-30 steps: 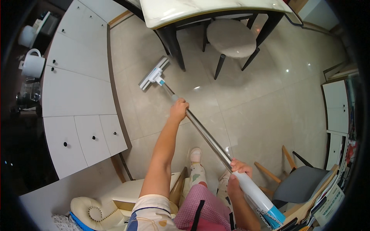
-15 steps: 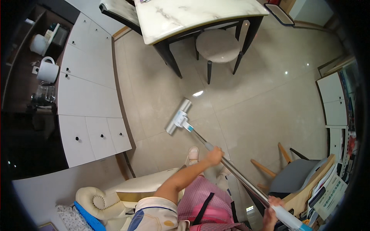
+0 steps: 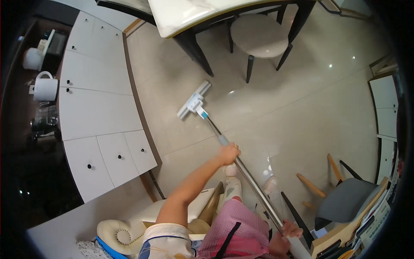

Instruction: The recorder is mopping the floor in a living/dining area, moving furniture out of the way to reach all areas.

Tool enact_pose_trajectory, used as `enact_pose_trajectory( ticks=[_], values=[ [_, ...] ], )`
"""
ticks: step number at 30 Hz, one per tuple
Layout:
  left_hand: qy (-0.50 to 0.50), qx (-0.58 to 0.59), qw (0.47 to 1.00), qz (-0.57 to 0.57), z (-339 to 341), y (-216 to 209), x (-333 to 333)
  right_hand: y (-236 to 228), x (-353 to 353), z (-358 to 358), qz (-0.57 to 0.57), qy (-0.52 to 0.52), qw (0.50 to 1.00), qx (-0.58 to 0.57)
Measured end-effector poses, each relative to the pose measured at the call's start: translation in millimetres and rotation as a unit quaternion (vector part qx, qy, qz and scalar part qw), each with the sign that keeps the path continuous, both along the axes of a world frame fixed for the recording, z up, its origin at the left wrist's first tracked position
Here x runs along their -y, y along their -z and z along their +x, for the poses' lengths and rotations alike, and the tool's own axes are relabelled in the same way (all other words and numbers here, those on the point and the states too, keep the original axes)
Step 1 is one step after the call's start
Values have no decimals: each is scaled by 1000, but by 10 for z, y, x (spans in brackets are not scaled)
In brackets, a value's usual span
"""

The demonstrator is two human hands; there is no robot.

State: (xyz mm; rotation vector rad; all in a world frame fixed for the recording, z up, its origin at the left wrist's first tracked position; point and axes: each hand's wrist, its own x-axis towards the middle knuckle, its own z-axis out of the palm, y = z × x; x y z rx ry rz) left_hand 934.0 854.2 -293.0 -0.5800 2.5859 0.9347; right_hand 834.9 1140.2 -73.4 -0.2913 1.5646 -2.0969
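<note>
A mop [image 3: 256, 186] with a long silver pole slants from the lower right up to its wide grey-and-white head [image 3: 195, 102], which lies on the tiled floor. My left hand [image 3: 228, 154] is wrapped round the pole near the grey collar, about midway along. Lower down, my right hand [image 3: 288, 234] grips the pole close to its white upper end, which runs out of the picture at the bottom. A blue piece shows where the pole joins the head.
Beyond the mop head stand a marble-topped table [image 3: 189, 15] and a round stool [image 3: 260, 36]. White cabinets [image 3: 97, 101] line the left side. A cream sofa [image 3: 140, 235] is beside me at lower left; a grey chair [image 3: 345, 200] and a wooden shelf edge [image 3: 351, 228] are at lower right.
The mop head has slid farther ahead and a little left, toward the table. Both hands have shifted left while keeping their grip, and my view has moved forward.
</note>
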Motion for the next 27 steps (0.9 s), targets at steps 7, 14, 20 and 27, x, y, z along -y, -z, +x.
enact_pose_trajectory(
  ticks=[7, 14, 20, 27],
  values=[
    [-7, 146, 985, -88, 425, 316, 1826, 710, 1693, 414, -102, -24, 994, 11],
    [42, 204, 976, -58, 230, 435, 1625, 838, 1166, 324, 38, -8, 998, 47],
    [120, 134, 983, 47, 101, 97, 1047, 299, 748, 254, 0, 13, 998, 69],
    [54, 184, 979, -66, 423, 359, 1775, 981, 815, 356, 112, -51, 992, -9]
  ],
)
